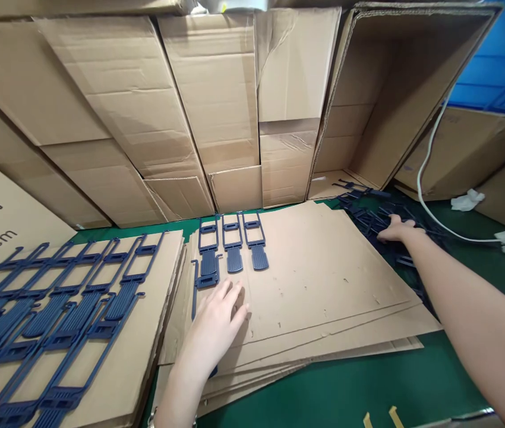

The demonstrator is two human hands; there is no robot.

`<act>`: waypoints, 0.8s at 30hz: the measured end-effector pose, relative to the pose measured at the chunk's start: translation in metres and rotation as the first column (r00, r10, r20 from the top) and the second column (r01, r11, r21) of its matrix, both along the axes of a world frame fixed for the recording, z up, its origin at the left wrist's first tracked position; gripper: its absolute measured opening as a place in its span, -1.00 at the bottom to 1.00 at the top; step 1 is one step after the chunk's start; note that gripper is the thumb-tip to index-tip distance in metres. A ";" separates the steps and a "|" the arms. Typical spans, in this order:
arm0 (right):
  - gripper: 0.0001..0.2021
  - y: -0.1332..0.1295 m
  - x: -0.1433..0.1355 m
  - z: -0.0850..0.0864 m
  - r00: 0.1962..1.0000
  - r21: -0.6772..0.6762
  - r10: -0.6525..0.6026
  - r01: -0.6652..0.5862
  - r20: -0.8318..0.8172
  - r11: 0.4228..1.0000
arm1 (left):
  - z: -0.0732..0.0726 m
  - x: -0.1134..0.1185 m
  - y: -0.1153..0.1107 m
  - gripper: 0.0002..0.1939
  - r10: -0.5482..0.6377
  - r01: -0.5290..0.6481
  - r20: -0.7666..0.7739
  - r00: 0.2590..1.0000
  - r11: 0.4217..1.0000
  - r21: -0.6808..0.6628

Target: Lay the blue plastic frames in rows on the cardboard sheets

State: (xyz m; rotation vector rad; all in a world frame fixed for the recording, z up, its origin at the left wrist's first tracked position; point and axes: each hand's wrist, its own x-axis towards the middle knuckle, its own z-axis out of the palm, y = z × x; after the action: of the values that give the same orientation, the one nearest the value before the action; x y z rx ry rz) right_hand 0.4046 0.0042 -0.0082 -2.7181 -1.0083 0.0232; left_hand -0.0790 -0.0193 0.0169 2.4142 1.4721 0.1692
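My left hand (pixel 217 318) lies over the left part of a stack of cardboard sheets (pixel 306 273), fingers spread, on or just above a blue plastic frame (pixel 208 276) that it partly covers. Beside that frame, two more blue pieces with ribbed ends (pixel 234 258) (pixel 259 257) lie in a row. Over at the right, my right hand (pixel 395 229) reaches into a loose pile of dark blue parts (pixel 368 219). Its fingers are bent among the parts, and whether they grip one is hidden.
Several blue frames cover another cardboard stack (pixel 145 333) at the left. Cardboard boxes (pixel 230 89) line the back, with an open box (pixel 368 89) at the right. A white cable (pixel 422 172) hangs near the pile. Two yellowish pieces (pixel 395 417) show at the bottom edge.
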 end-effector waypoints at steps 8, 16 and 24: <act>-0.53 0.008 -0.031 0.000 0.996 -0.133 -0.084 0.080 -0.020 0.988 | 0.003 0.003 -0.002 -0.55 -0.059 0.054 0.089 0.994 0.997 0.062; -0.53 0.009 -0.041 0.035 0.972 -0.165 0.213 -0.195 0.099 0.967 | 0.004 0.001 -0.002 -0.56 -0.093 0.075 0.162 0.982 0.990 0.116; -0.52 0.032 -0.019 0.093 0.930 -0.206 0.326 -0.291 0.168 0.934 | 0.017 0.001 -0.005 -0.54 -0.090 0.066 0.158 0.983 0.987 0.148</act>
State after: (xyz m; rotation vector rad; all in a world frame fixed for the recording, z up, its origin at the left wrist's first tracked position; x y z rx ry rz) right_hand 0.3855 0.0365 0.0851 -2.7266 -1.5587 -0.1128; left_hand -0.0780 -0.0239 0.0336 2.4958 1.3315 0.4583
